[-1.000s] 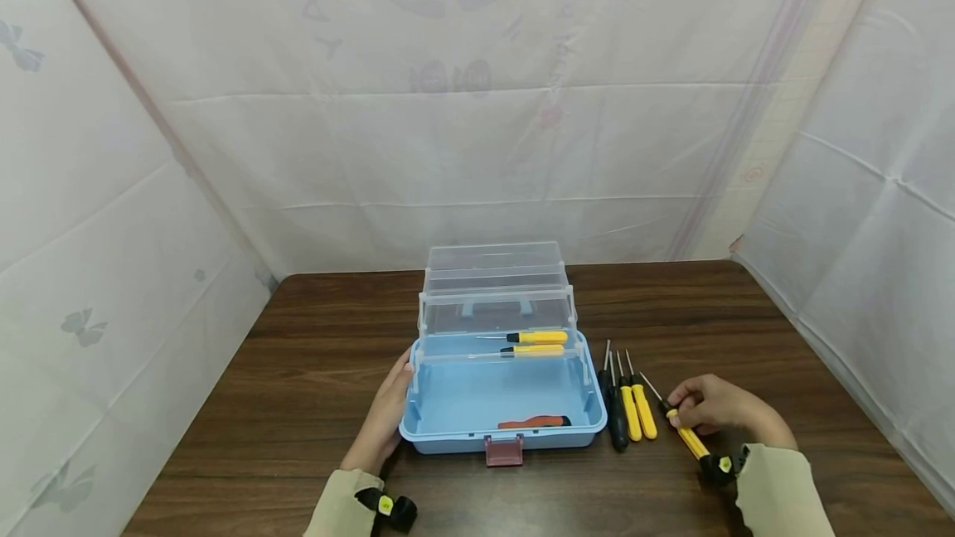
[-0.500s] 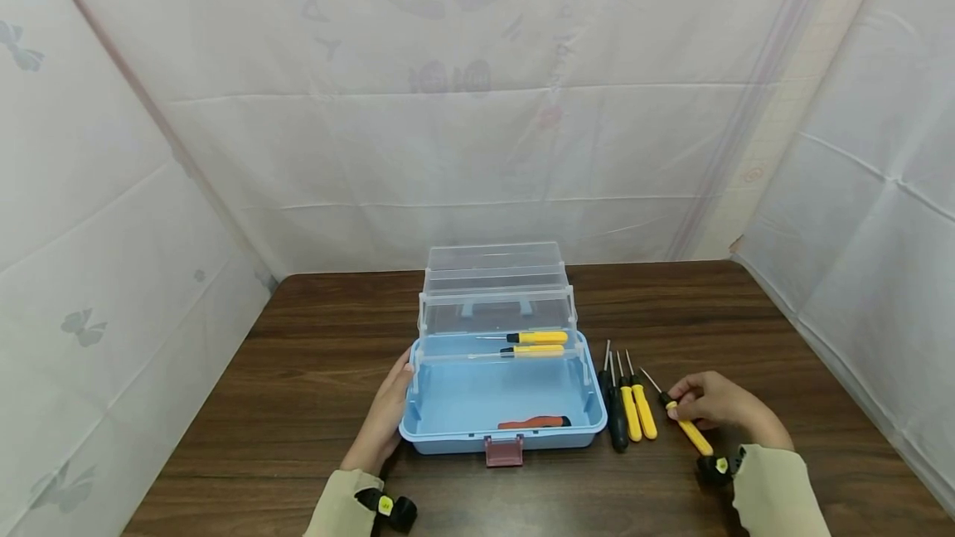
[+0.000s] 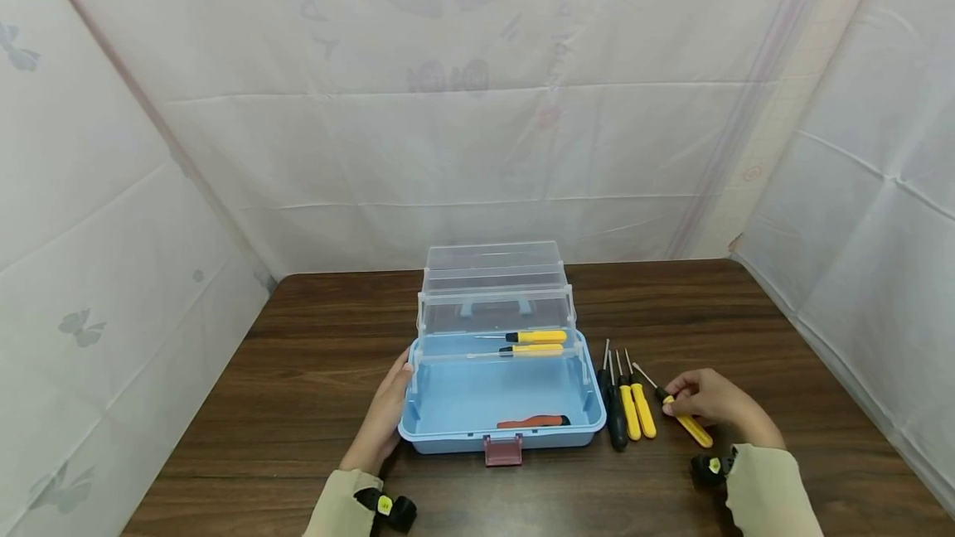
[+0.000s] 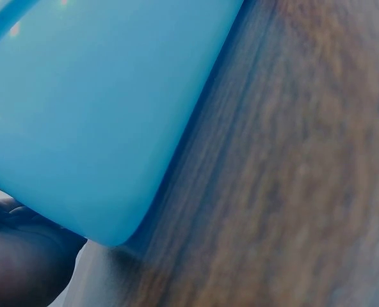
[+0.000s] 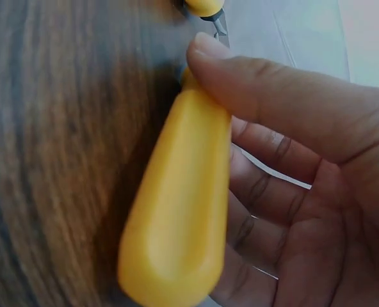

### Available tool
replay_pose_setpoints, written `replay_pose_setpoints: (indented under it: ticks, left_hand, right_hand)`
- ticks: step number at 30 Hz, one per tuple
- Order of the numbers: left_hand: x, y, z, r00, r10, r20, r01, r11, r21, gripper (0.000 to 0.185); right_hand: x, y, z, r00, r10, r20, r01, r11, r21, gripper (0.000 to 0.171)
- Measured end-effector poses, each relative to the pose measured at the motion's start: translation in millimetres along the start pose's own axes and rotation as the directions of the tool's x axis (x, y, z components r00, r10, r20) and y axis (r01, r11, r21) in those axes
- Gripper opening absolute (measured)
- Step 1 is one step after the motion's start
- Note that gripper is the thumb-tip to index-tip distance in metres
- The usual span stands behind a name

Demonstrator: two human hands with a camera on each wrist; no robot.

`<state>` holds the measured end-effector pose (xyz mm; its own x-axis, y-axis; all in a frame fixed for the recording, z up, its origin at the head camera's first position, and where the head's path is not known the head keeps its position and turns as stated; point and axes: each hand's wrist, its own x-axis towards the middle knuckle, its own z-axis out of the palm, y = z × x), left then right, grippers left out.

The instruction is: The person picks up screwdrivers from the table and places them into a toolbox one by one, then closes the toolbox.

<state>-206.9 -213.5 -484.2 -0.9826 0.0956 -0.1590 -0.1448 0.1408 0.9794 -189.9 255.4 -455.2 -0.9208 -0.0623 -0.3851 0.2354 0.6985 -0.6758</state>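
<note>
My right hand (image 3: 718, 404) pinches a yellow-handled screwdriver (image 3: 692, 429) near the front of its handle, between thumb and fingertips. Its thin shaft slants up to the left. In the right wrist view, the thumb presses the narrow end of the yellow handle (image 5: 177, 217), close above the wood. My left hand (image 3: 384, 413) rests along the left wall of a light-blue toolbox (image 3: 503, 442), thumb at the rim and some fingers hidden. The left wrist view gives the toolbox wall (image 4: 106, 121) with part of the left hand (image 4: 23, 256) at its corner.
Black-handled (image 3: 617, 421) and yellow-handled screwdrivers (image 3: 630, 413) lie side by side right of the box. Two yellow-handled screwdrivers (image 3: 540, 337) lie towards its back, and a red-handled tool (image 3: 533, 421) inside at the front. The clear lid (image 3: 494, 259) stands raised. Brown wood tabletop (image 3: 328, 321) surrounds everything.
My right hand has shifted slightly left and away from me with the pinched screwdriver, whose tip is now closer to the row. The left hand and toolbox hold still.
</note>
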Motion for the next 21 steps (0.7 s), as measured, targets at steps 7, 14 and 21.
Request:
replay_pose_setpoints:
  ticks: [7, 14, 21]
  left_hand:
    - [0.1, -0.5, -0.3, 1.0, -0.002, -0.005, 0.002, 1.0, -0.004, 0.062]
    - [1.9, -2.0, -0.6, 1.0, -0.005, -0.018, 0.005, 1.0, -0.002, 0.062]
    - [2.5, -1.2, -0.1, 1.0, -0.013, -0.017, 0.013, 1.0, 0.004, 0.057]
  right_hand:
    - [0.9, -0.1, 1.2, 1.0, 0.009, -0.013, -0.009, 1.0, -0.018, 0.035]
    - [1.8, -1.2, 1.4, 1.0, -0.008, -0.024, 0.007, 0.999, -0.04, 0.032]
    - [0.4, 0.0, 0.5, 0.999, -0.02, -0.026, 0.019, 0.999, -0.051, 0.031]
